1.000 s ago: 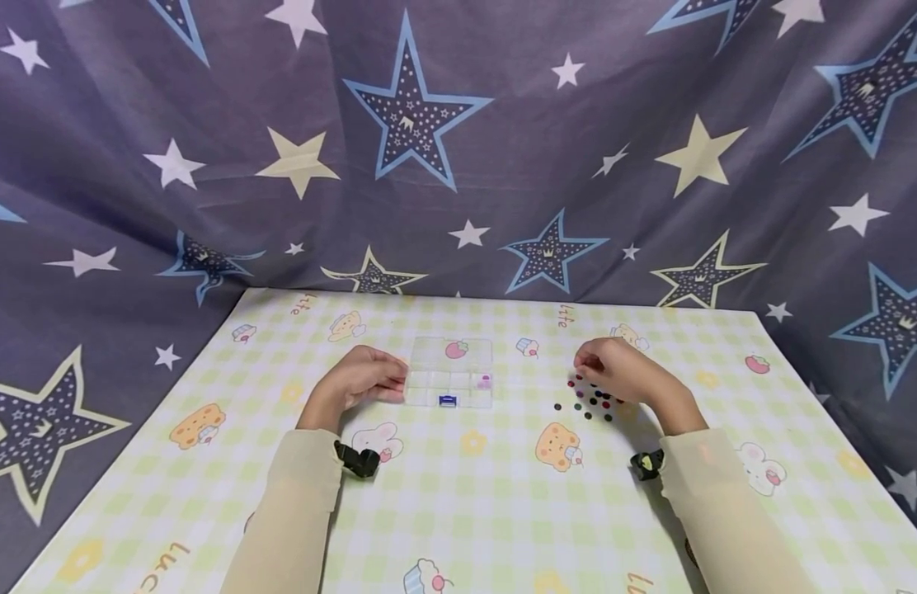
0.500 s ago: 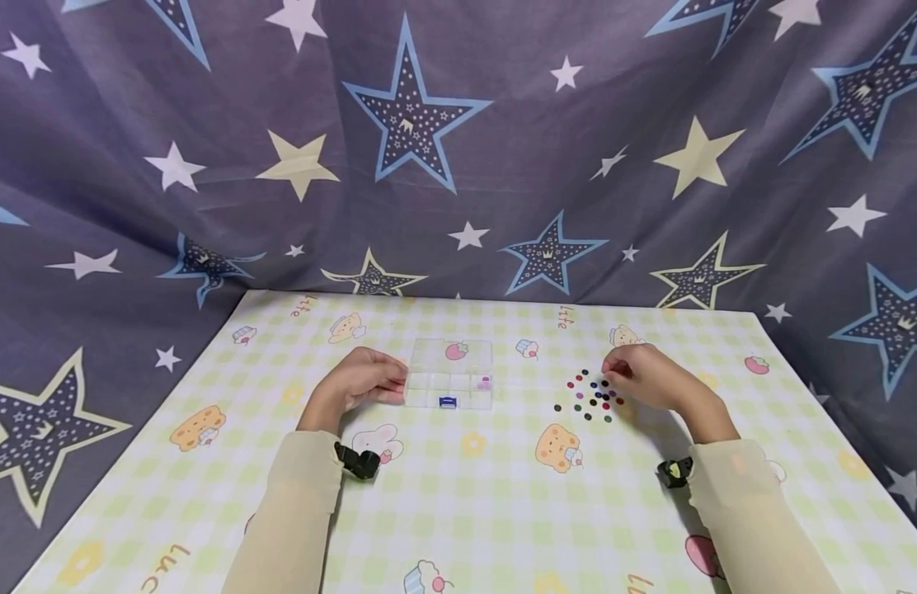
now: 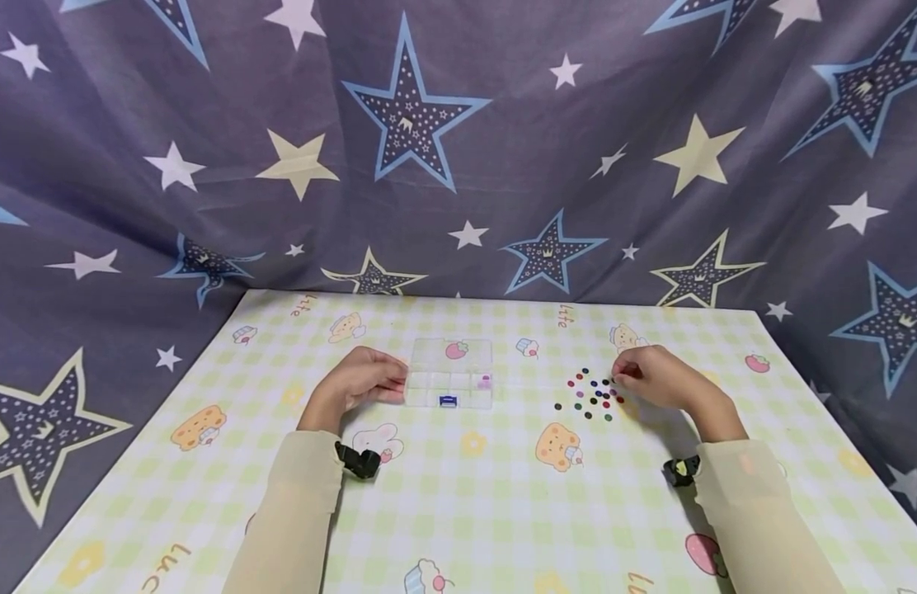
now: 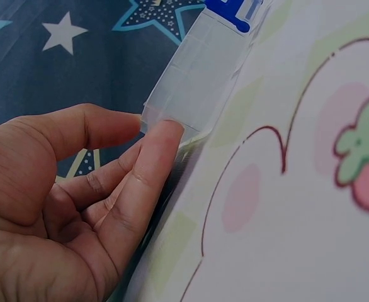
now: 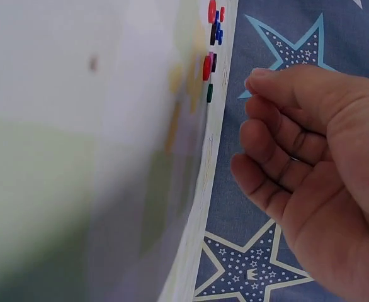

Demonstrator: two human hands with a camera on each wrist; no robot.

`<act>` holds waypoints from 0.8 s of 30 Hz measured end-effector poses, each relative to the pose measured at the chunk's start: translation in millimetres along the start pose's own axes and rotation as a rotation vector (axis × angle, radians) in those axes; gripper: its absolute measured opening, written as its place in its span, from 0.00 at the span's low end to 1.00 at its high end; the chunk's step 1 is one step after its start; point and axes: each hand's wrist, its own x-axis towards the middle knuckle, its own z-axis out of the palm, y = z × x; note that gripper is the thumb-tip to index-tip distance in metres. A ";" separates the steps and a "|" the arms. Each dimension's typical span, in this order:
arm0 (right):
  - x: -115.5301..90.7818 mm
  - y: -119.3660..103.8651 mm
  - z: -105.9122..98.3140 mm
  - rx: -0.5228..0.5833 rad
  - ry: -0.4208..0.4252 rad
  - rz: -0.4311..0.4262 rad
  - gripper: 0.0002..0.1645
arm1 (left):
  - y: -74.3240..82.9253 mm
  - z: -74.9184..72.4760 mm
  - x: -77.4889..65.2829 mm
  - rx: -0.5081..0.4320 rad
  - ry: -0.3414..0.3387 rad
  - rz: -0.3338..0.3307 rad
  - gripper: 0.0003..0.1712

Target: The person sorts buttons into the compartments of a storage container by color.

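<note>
A clear plastic compartment box (image 3: 449,388) lies with its lid raised and a blue latch at the front. My left hand (image 3: 364,378) grips its left edge, thumb above and fingers along the side, as the left wrist view shows. Pink or purple bits (image 3: 484,380) sit in its right compartment. Small round button-like discs (image 3: 595,401) in red, black, blue, green and purple lie loose on the table. My right hand (image 3: 657,378) hovers at their right side with fingers loosely curled, thumb near the index finger. Nothing shows between them in the right wrist view (image 5: 310,132).
A pale green checked tablecloth (image 3: 458,511) with printed cartoon figures covers the table. Dark curtain cloth (image 3: 458,198) with stars hangs behind and at both sides. Black wrist cameras (image 3: 358,460) are strapped to both arms.
My right hand has shifted right, away from over the discs, uncovering more of them. The left hand and the box have stayed in place.
</note>
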 end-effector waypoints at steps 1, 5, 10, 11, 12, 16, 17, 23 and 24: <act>0.2 0.4 -0.3 0.005 -0.006 0.004 0.04 | 0.2 0.1 0.6 -0.003 0.000 0.002 0.19; 1.7 0.6 -0.7 0.031 -0.036 0.023 0.05 | -0.4 -0.4 1.7 -0.005 0.003 0.001 0.19; 3.5 1.5 0.6 0.059 -0.078 0.061 0.07 | -2.1 -1.8 2.1 0.002 -0.001 -0.003 0.20; 3.7 1.7 0.9 0.060 -0.083 0.066 0.07 | -2.3 -2.1 2.2 0.002 0.000 -0.003 0.20; 3.8 1.7 1.1 0.060 -0.087 0.070 0.07 | -2.4 -2.3 2.2 0.002 0.000 -0.002 0.20; 4.3 2.1 2.2 0.064 -0.104 0.091 0.08 | -2.2 -2.4 1.2 0.004 0.001 -0.003 0.20; 4.3 2.2 2.4 0.064 -0.107 0.087 0.08 | -2.0 -2.0 0.7 0.004 0.002 -0.003 0.20; 3.7 2.4 4.2 0.061 -0.124 0.090 0.07 | -0.3 0.2 0.0 0.005 0.001 0.000 0.19; 3.5 2.3 4.6 0.059 -0.125 0.100 0.08 | -0.3 0.4 0.2 0.006 0.000 0.000 0.19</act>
